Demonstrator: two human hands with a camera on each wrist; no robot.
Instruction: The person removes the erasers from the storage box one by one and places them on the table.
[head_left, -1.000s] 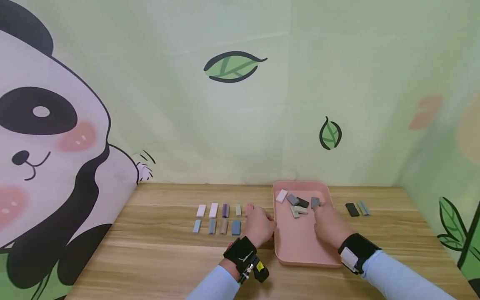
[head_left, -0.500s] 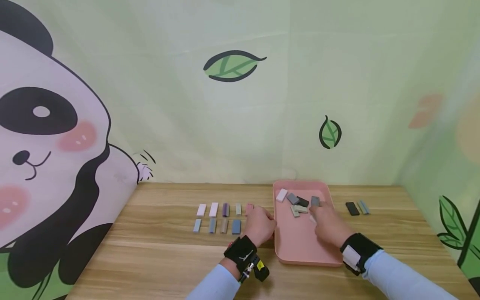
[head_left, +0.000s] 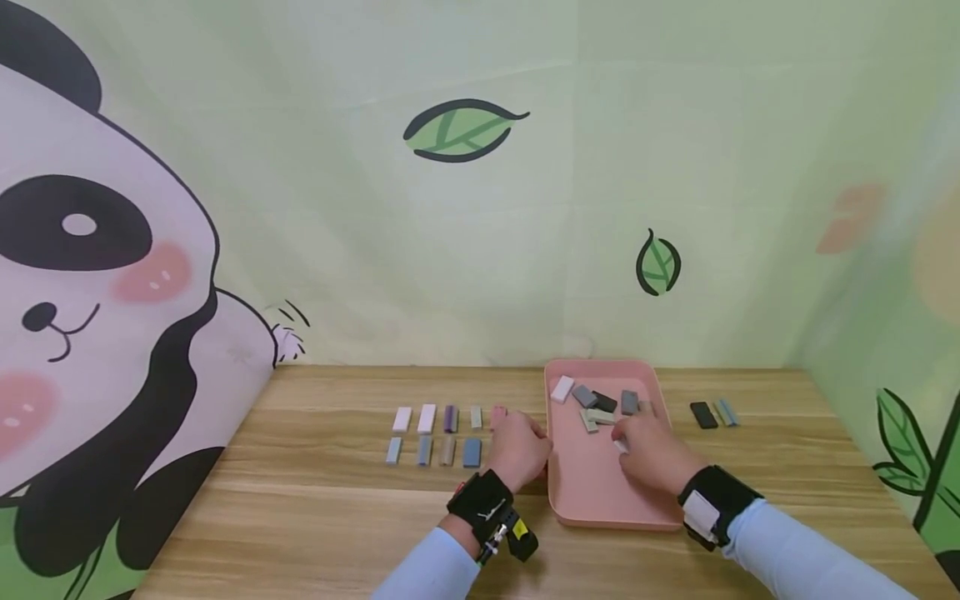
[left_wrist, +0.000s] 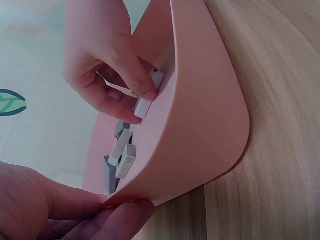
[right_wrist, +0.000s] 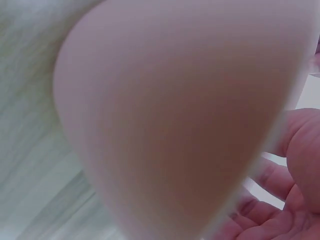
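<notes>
A white block (left_wrist: 143,107) is sitting within the pink tray (head_left: 588,496), where the right hand (head_left: 657,452) is pinching it between bent thumb and fingers; whether it is touching the tray floor cannot be confirmed. The step in hand is apparently securing this block; the next move is probably calling for a steady pinch clear of the tray wall. The left hand (head_left: 520,452) is gripping the tray's left rim, fingers closed. Beyond, two rows of blocks (head_left: 447,451) are lying on the wooden table (head_left: 330,517), and a green backdrop (head_left: 315,208) is showing a panda (head_left: 161,287).
</notes>
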